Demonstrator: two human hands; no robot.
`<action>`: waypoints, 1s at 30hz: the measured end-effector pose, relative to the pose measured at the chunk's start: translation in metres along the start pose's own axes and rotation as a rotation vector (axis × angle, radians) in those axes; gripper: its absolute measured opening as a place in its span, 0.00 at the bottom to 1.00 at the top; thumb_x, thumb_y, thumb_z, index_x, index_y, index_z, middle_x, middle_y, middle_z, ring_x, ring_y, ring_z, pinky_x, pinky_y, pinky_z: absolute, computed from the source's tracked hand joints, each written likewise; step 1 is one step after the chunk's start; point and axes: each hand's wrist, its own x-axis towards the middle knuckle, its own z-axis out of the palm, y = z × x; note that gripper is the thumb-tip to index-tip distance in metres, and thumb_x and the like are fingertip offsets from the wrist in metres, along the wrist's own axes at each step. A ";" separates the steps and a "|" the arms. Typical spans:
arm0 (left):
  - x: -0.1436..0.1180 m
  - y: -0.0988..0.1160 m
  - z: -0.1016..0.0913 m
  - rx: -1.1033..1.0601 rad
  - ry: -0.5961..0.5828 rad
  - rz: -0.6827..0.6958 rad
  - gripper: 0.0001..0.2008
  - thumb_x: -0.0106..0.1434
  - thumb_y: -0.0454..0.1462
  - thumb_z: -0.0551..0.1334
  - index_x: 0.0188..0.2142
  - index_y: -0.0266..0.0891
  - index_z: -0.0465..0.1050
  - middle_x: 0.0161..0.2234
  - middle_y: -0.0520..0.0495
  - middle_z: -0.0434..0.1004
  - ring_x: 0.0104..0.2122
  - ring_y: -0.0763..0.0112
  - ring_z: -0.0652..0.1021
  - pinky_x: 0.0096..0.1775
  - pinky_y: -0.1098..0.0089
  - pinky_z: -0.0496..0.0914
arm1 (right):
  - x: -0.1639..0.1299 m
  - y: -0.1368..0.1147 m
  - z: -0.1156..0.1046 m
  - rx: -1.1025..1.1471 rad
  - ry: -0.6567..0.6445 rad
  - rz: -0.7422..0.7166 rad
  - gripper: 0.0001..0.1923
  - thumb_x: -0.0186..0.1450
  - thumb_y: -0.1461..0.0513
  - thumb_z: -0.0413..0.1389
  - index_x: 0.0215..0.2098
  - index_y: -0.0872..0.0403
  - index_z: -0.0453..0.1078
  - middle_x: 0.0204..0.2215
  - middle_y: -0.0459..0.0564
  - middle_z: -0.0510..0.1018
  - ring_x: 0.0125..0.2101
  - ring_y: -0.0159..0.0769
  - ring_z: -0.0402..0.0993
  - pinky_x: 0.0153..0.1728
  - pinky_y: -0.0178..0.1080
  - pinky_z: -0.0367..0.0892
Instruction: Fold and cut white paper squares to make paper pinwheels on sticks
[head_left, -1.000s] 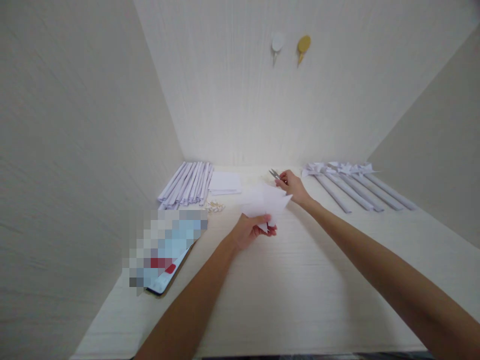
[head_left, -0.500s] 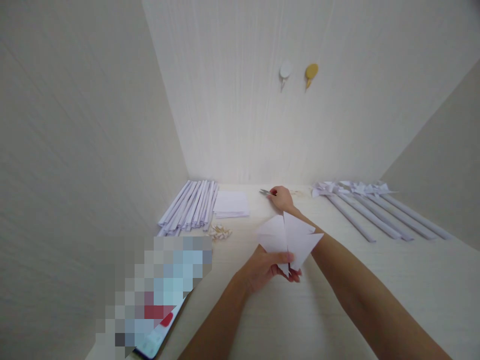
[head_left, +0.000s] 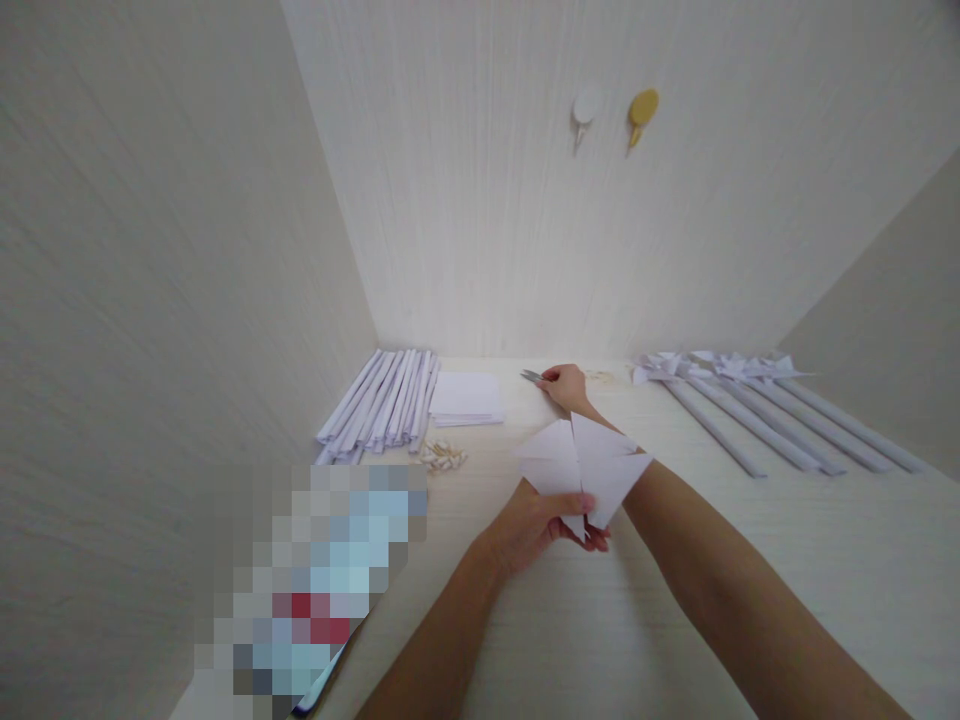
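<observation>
Slit paper sheet (head_left: 553,462): pinched by left hand (head_left: 529,528) | likely light, tear-prone — best held beneath thumb | scissors (head_left: 532,376), ahead: grasped by right hand (head_left: 567,387)

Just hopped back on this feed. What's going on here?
A person's left hand holds a slit piece of white paper above the table, while the right hand holds a small metal cutting tool near the back wall. Rolled paper tubes and a stack of paper lie to the left; tubes topped with folded paper lie to the right.
</observation>
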 end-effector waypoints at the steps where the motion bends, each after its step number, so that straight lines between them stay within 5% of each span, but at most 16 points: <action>1: 0.000 0.000 0.000 0.003 0.009 -0.002 0.14 0.40 0.38 0.67 0.26 0.30 0.70 0.17 0.47 0.72 0.15 0.73 0.72 0.18 0.75 0.65 | 0.000 0.000 0.000 0.005 0.001 0.001 0.06 0.51 0.64 0.60 0.29 0.55 0.75 0.31 0.53 0.80 0.34 0.38 0.74 0.33 0.37 0.65; 30: -0.001 0.001 0.002 0.047 0.045 0.021 0.17 0.40 0.40 0.66 0.29 0.30 0.70 0.16 0.50 0.70 0.16 0.74 0.70 0.21 0.72 0.64 | -0.003 -0.003 -0.004 0.033 0.017 -0.016 0.06 0.51 0.64 0.60 0.28 0.56 0.76 0.29 0.54 0.79 0.32 0.37 0.73 0.31 0.36 0.64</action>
